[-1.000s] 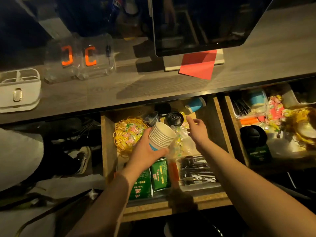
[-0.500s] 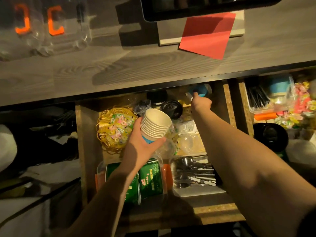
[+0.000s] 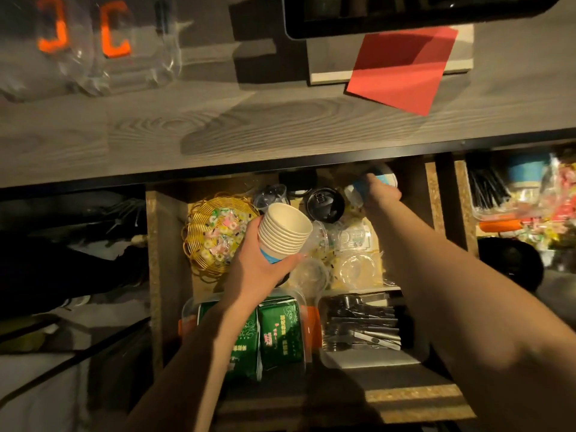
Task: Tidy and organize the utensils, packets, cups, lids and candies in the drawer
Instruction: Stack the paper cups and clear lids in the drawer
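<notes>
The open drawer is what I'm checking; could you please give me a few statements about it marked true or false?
1. The left hand holds a stack of paper cups. True.
2. The right hand rests on the cutlery tray. False: it reaches the blue cup at the drawer's back.
3. The gold wire basket holds candies. True.
4. The green packets lie at the drawer's back. False: they sit at its front.

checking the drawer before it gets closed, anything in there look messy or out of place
Yes: clear plastic lids lie loose and overlapping mid-drawer, with small candies scattered among them instead of in the gold wire basket. A blue paper cup lies tipped at the back, under the right hand.
</notes>
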Available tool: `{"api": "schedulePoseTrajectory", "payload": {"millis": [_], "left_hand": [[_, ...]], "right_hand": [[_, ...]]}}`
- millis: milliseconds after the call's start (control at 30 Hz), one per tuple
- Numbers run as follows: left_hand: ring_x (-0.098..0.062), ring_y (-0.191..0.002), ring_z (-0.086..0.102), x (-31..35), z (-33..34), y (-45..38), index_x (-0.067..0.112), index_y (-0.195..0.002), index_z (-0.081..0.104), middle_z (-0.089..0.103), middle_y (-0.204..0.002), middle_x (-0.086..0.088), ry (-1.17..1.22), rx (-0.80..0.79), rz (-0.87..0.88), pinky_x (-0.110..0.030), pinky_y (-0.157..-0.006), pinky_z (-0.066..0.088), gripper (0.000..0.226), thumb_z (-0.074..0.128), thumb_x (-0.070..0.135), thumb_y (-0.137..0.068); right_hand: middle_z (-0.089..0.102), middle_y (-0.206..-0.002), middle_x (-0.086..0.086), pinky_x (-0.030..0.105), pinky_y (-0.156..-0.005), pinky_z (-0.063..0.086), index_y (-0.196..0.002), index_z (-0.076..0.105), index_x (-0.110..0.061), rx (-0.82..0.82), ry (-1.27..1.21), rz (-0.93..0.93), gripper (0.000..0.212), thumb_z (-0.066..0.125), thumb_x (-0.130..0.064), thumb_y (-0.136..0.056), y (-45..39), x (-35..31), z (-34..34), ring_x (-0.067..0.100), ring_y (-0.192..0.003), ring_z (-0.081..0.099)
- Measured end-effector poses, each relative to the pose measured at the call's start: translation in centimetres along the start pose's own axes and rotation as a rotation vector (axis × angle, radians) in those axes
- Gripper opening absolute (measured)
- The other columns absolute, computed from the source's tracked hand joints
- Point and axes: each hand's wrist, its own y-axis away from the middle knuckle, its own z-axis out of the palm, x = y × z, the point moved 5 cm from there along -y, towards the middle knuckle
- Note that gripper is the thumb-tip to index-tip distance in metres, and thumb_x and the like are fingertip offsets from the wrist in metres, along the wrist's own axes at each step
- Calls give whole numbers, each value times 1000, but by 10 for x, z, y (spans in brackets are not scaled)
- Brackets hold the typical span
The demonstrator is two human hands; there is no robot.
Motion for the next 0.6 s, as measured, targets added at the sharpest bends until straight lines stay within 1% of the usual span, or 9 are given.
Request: {"api": "schedulePoseTrajectory", "payload": {"millis": [67, 167, 200, 267, 333, 367, 467, 533, 600], "left_hand": [[14, -100, 55, 5, -1, 3, 39, -131, 41, 57, -113, 23, 11, -24, 0, -9, -73, 44, 77, 88, 33, -70], [17, -100, 54, 15, -6, 11, 37, -128, 42, 57, -111, 24, 11, -67, 27, -5, -71, 45, 73, 88, 29, -72], [15, -102, 55, 19, -8, 15, 37, -130, 41, 56, -112, 25, 7, -83, 35, -5, -72, 44, 75, 88, 28, -72], [5, -105, 56, 28, -14, 23, 33, -137, 40, 55, -114, 24, -7, -110, 54, -8, -76, 43, 82, 89, 30, -71], [-2, -108, 56, 34, -19, 34, 30, -141, 39, 55, -117, 21, -17, -127, 75, -16, -82, 44, 87, 89, 30, -70], [-5, -110, 55, 38, -22, 40, 29, -142, 39, 55, -118, 19, -29, -138, 87, -19, -84, 44, 88, 89, 30, -70], [-8, -113, 55, 48, -32, 60, 32, -140, 38, 55, -122, 15, -87, -173, 129, -26, -87, 47, 88, 90, 30, -68], [-7, -113, 56, 54, -40, 74, 36, -139, 38, 56, -123, 16, -103, -199, 164, -24, -85, 48, 88, 90, 31, -67], [-3, -111, 56, 62, -48, 87, 38, -138, 39, 55, -122, 18, -120, -210, 206, -22, -83, 49, 87, 90, 31, -67]], "right_hand": [[50, -125, 15, 36, -81, 54, -141, 32, -9, -30, -11, -7, 86, 80, -36, -75, 14, 6, -13, 29, -108, 57], [55, -127, 18, 36, -69, 58, -136, 36, -9, -208, -35, -26, 102, 89, -39, -54, 44, 16, -32, 28, -106, 63], [55, -128, 20, 36, -69, 59, -135, 37, -10, -267, -70, -30, 101, 90, -37, -54, 61, 18, -40, 29, -105, 65], [55, -125, 20, 37, -74, 60, -136, 36, -11, -352, -154, -82, 83, 85, -27, -71, 99, 16, -55, 30, -104, 67], [58, -124, 19, 32, -72, 60, -136, 39, -8, -413, -191, -143, 65, 75, -20, -84, 137, 13, -69, 28, -102, 68], [59, -124, 19, 30, -71, 59, -135, 42, -7, -456, -245, -175, 61, 74, -19, -85, 157, 11, -75, 27, -102, 68], [60, -123, 17, 31, -79, 57, -131, 47, -9, -543, -399, -278, 72, 82, -22, -71, 216, 6, -85, 25, -105, 67], [59, -120, 16, 30, -78, 57, -132, 45, -5, -537, -377, -352, 75, 84, -17, -70, 248, 8, -88, 22, -100, 69], [58, -123, 19, 32, -79, 58, -134, 44, -6, -532, -296, -421, 81, 87, -23, -67, 274, 16, -87, 24, -101, 68]]}}
